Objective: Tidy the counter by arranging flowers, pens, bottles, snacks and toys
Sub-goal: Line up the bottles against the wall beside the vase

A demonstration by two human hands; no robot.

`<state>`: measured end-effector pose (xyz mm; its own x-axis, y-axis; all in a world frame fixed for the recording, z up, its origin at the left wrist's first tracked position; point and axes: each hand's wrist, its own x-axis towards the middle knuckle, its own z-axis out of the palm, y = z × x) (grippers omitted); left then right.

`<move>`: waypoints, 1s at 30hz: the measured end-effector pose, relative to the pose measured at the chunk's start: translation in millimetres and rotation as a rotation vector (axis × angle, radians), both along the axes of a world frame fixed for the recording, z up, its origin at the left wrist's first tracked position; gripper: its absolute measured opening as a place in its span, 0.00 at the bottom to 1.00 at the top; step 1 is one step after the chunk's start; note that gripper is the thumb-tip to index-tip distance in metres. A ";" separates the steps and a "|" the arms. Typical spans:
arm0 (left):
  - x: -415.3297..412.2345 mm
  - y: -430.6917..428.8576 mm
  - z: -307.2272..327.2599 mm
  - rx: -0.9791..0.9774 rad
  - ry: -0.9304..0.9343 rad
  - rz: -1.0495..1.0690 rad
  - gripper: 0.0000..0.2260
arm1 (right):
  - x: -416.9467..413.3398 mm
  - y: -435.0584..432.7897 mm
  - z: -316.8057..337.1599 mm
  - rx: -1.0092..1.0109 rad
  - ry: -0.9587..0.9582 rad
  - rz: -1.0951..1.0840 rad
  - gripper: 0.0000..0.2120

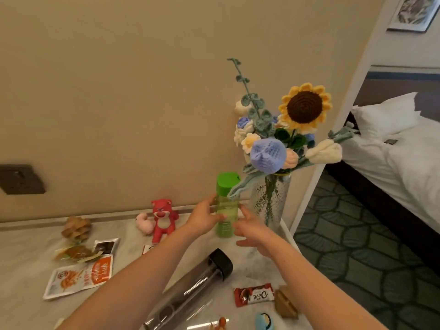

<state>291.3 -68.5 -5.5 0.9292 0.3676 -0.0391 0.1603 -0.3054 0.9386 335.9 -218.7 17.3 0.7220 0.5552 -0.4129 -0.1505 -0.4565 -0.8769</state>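
Observation:
A green bottle (226, 201) with a green cap stands upright on the marble counter (26, 263) near the wall. My left hand (204, 216) grips its body from the left, thumb across the front. My right hand (250, 231) is just right of the bottle with fingers spread and relaxed, touching or nearly touching it. Right of the bottle stands a glass vase (273, 201) holding crocheted flowers (285, 129), among them a sunflower. A dark transparent bottle (190, 289) lies on its side under my forearms.
A red bear toy (163, 219) and a pink plush (144, 223) sit by the wall. Snack packets (78, 277), a chocolate bar (253, 294) and wooden pieces (285, 303) lie scattered. The counter's right edge drops to carpet; a bed (392, 148) is beyond.

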 end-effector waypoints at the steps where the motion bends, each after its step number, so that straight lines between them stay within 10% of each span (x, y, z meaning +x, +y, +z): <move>1: 2.4 -1.1 0.6 -0.003 0.006 -0.001 0.26 | -0.2 -0.4 -3.2 -0.019 0.025 0.011 0.29; 30: 45.1 2.5 9.9 -0.049 -0.012 -0.026 0.28 | 27.2 9.2 -32.0 0.055 0.034 0.061 0.38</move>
<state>336.4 -66.0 4.4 0.9387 0.3417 -0.0450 0.1415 -0.2633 0.9543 363.1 -209.5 -14.8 0.6722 0.6201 -0.4046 -0.1541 -0.4172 -0.8956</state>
